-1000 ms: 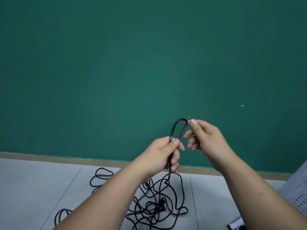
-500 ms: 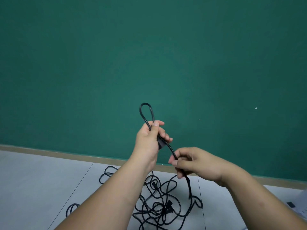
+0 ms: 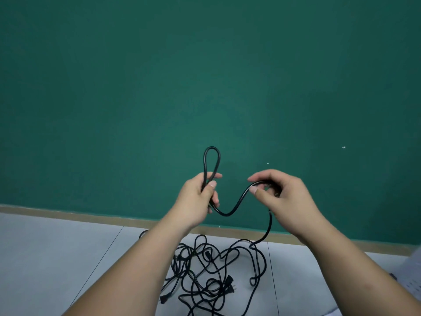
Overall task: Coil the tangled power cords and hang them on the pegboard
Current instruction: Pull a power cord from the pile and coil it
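The left hand (image 3: 198,197) is curled round a thin black power cord (image 3: 230,213), and a narrow loop of it stands up above that hand. The right hand (image 3: 282,201), near the left, pinches the same cord between thumb and fingers. The cord sags between the hands. Below the right hand it drops into a tangled heap of black cords (image 3: 211,270) on the pale grey floor (image 3: 57,258), between the forearms.

The right hand (image 3: 281,198) has lifted its cord (image 3: 226,215) level with the left hand (image 3: 197,201).

Even, soft light, no glare; right hand (image 3: 281,197) motion-blurred; wide-angle bend at edges.
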The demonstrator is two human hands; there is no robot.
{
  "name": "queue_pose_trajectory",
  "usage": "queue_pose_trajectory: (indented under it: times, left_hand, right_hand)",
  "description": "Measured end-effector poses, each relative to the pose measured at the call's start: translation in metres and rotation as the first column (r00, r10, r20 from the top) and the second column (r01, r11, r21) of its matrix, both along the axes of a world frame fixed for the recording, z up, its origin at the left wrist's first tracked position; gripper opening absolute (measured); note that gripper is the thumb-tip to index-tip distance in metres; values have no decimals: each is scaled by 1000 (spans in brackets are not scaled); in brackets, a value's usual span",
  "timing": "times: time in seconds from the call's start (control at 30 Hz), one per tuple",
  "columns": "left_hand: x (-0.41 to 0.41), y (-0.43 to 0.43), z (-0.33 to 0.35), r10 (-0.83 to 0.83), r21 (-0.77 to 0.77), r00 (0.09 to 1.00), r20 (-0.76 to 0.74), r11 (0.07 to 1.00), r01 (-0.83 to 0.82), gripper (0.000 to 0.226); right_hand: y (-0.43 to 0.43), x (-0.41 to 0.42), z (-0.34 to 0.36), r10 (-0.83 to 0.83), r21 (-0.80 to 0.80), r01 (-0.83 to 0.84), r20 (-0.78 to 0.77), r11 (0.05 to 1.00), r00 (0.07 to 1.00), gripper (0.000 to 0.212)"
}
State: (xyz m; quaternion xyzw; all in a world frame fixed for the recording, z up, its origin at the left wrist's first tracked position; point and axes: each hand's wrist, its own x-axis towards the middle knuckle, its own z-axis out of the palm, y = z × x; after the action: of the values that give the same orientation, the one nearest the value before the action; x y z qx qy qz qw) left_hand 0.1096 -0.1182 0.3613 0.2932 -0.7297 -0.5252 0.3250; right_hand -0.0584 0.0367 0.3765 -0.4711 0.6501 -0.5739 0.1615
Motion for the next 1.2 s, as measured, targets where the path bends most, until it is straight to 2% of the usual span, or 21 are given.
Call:
queue_pose_trajectory:
  times: [0.07, 0.13, 0.23, 0.3, 0.43, 0.57, 0.7, 0.8, 0.9, 0.97, 1.07, 1.13, 1.2]
  left_hand:
    - [-4, 11, 1, -101, 71, 995, -22, 992, 102, 22]
    - [-8, 21, 1, -183, 146, 982, -48, 971, 189, 31]
    - [-13, 24, -4, -279, 73, 960, 23, 958, 277, 60]
    - [-15, 26, -10, -337, 31, 937, 90, 942, 335, 65]
    - [-22, 38, -18, -372, 58, 909, 188, 928, 368, 53]
    - [-27, 44, -14, -324, 146, 944, 60, 938, 313, 28]
    - [-26, 50, -10, -352, 172, 936, -26, 921, 351, 31]
    - [-26, 52, -4, -278, 179, 956, -96, 940, 291, 26]
    - [-24, 50, 0, -201, 171, 967, -156, 959, 227, 25]
    - [-23, 49, -1, -197, 151, 968, -153, 964, 220, 23]
    - [-23, 50, -3, -238, 93, 967, -95, 965, 247, 18]
    - [-23, 52, -2, -257, 83, 964, -65, 961, 262, 15]
    - [-23, 55, -2, -286, 77, 956, -63, 954, 290, 13]
  right_hand:
    - [-1, 2, 2, -60, -8, 60, -50, 998, 997, 21]
    - [-2, 3, 4, -99, -26, 97, -87, 995, 991, 24]
    - [-2, 5, 6, -117, -61, 111, -103, 992, 988, 28]
    - [-2, 7, 7, -119, -62, 113, -113, 992, 986, 30]
    - [-1, 8, 8, -167, -72, 159, -136, 985, 976, 32]
    - [-1, 0, 6, -262, -79, 255, -100, 964, 960, 29]
    - [-2, -8, 4, -285, -94, 279, -54, 956, 957, 25]
    - [-4, -13, 2, -291, -98, 290, 2, 952, 957, 16]
    - [-2, -18, -2, -254, 25, 254, 2, 967, 967, 2]
    - [0, -16, -1, -230, 106, 233, -33, 967, 973, 14]
    - [3, -8, 6, -181, 21, 180, 126, 983, 975, 14]
    - [3, -5, 12, -133, -28, 146, 273, 989, 953, 11]
    - [4, -6, 14, -108, -39, 130, 353, 991, 930, 16]
